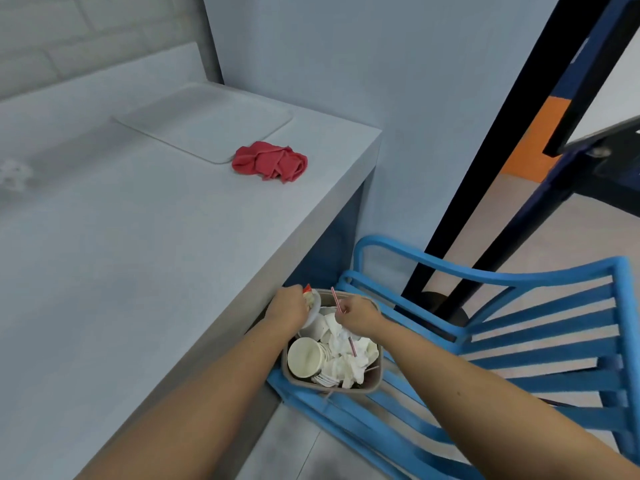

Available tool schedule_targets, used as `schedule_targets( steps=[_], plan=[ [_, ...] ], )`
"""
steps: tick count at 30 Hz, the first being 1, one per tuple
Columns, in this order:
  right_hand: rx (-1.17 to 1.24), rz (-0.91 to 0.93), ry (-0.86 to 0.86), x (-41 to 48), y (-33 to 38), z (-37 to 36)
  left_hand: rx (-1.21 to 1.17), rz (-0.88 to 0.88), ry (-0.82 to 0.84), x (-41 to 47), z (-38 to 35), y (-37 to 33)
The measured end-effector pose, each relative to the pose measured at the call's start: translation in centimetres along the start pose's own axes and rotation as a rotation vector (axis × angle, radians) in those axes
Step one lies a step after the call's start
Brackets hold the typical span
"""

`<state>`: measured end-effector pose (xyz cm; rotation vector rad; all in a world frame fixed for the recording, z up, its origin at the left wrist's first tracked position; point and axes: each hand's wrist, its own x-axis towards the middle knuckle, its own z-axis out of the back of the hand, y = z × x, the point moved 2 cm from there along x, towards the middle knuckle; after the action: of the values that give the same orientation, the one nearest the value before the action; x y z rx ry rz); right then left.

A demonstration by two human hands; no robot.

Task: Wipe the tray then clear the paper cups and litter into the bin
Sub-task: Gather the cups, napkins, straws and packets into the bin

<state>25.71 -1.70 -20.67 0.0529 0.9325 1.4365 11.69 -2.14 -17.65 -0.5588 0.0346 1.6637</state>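
The right hand (360,315) pinches a striped straw (336,299) in its grip, long axis toward 11 o'clock; the left hand (289,306) grips white litter (312,304). The bin (377,375) lies just below both, at 6 o'clock.

This looks like a café or canteen seating area, or a staff break room. A long pale counter (138,254) runs along a white-painted brick wall (69,36) and carries a flat serving tray (207,123) with a crumpled red cleaning cloth (270,161) at its near edge. Beside the counter a small bin (376,375) is full of used white paper cups (304,356), crumpled napkins (346,363) and a striped drinking straw (352,345). It sits on a blue slatted plastic chair (519,327), the kind used for casual seating. Beyond are a smooth hard floor (519,230) and an orange wall panel (540,133).
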Motion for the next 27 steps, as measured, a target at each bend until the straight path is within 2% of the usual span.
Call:
schedule_targets(
  steps=[5, 9, 18, 23, 27],
  plan=[
    [-0.141, -0.005, 0.077, 0.6, -1.1, -1.1, -0.204, 0.037, 0.100, 0.9, -2.0, 0.9],
    [-0.168, 0.020, 0.074, 0.8, -1.3, -1.3, -0.240, 0.019, 0.047, 0.8, -1.8, 1.0],
    [-0.292, 0.094, -0.011, 1.0, 1.1, 0.8, -0.348, -0.081, -0.134, -0.2, 1.2, -0.6],
    [-0.281, 0.211, -0.054, 0.4, 4.8, 3.5, -0.402, -0.252, -0.390, -2.1, 5.5, -2.0],
    [-0.297, 0.287, -0.090, -0.3, 9.4, 7.0, -0.425, -0.342, -0.481, -3.2, 9.4, -2.5]
  ],
)
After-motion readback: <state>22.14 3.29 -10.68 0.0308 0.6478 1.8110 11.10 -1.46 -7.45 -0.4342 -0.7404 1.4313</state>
